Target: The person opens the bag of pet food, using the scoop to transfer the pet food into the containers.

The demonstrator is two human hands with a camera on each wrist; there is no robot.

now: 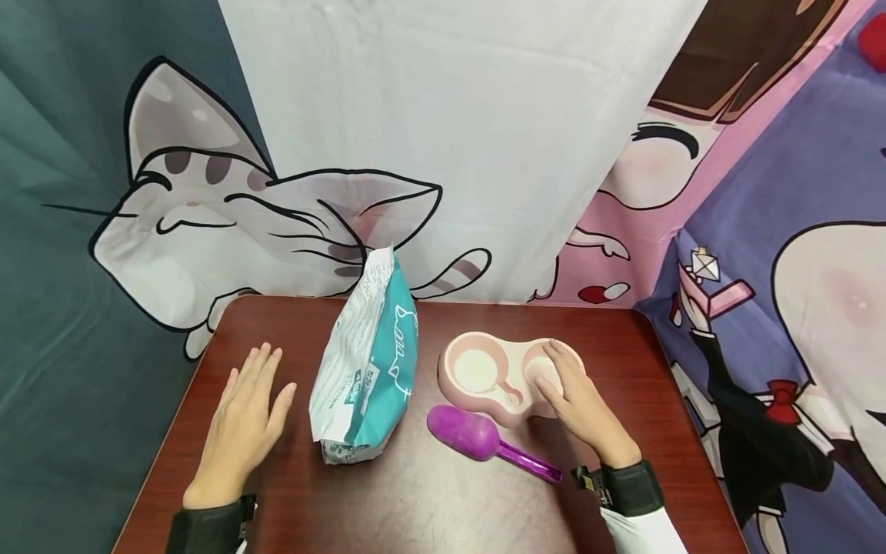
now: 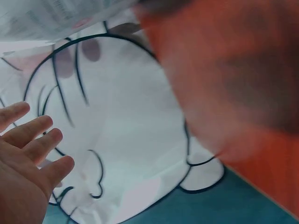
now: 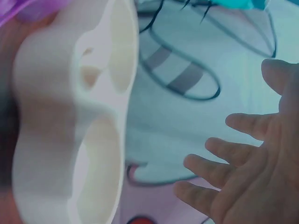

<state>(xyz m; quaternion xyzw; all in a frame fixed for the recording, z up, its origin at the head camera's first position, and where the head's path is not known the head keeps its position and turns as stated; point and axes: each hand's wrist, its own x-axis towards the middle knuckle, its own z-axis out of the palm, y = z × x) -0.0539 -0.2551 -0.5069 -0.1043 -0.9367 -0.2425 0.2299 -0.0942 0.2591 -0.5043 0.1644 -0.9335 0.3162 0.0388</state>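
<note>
Nothing's gripped by the left hand [image 1: 238, 431] or right hand [image 1: 577, 396], both spread open. The pink double-cup bowl [image 1: 512, 358], toward the tabletop [image 1: 471, 512]'s far edge, is partly covered by the right one; the purple scoop [image 1: 474, 437] is laid just nearer, slanted toward the right edge.

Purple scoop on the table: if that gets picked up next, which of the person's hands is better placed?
Probably the right hand: it is open and nearer the purple scoop, whose handle points towards that side. The teal-and-white bag stands between the left hand and the scoop.
</note>
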